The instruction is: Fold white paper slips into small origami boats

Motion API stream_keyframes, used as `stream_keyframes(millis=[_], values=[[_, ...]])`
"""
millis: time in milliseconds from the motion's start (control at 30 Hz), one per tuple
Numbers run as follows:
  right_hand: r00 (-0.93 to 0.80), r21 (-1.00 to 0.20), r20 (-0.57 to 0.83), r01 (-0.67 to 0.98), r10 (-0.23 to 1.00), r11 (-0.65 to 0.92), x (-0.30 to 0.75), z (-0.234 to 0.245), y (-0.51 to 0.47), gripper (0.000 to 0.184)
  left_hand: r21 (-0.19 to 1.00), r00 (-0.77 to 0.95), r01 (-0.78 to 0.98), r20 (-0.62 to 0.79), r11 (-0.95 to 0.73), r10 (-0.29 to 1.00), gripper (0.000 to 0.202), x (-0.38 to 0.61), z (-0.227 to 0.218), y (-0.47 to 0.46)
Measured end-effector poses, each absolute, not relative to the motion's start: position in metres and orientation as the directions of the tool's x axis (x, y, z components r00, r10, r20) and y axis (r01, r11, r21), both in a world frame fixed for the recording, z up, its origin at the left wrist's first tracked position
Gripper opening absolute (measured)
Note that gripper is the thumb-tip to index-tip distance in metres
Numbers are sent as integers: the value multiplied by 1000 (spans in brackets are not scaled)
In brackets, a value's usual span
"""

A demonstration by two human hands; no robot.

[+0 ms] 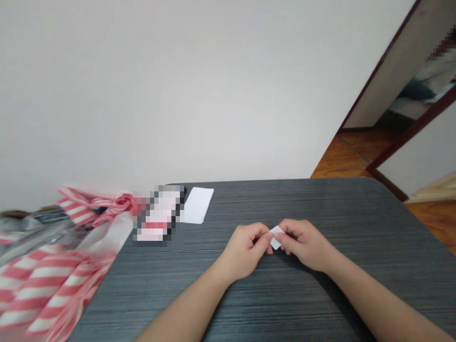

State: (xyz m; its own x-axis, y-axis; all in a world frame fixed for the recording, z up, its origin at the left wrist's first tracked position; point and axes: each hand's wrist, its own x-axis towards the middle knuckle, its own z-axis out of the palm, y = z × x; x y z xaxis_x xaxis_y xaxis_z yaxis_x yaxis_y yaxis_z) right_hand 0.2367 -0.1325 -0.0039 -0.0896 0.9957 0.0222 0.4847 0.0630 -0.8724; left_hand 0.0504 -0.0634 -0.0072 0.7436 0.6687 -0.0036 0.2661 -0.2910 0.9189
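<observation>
Folded paper (276,237), left hand (245,251), right hand (305,244) pinching, white sheet (198,205) beyond

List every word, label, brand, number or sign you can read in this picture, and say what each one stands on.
No text can be read anywhere.
Pixelated item: blurred out, unreadable.
White paper sheet: no marks show.
Small folded white paper, pinched between the left hand and right hand: no marks show on its visible part.
Red-and-white striped material: no lettering shows.
</observation>
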Motion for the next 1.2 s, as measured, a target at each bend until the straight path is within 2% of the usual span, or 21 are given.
stream_keyframes(millis=[367, 567, 1200], values=[[-53, -901, -28, 434, 998, -2, 237, -3, -133, 29, 933, 723, 258, -13, -252, 691, 35, 50, -3, -64], [-40, -906, -63, 422, 997, -40, 240, -5, -133, 28, 956, 706, 234, -42, -175, 707, 33, 49, -3, -63], [-39, -915, -53, 403, 998, -33, 242, -7, -133, 30, 972, 659, 215, -73, -94, 749, 32, 50, -7, -63]])
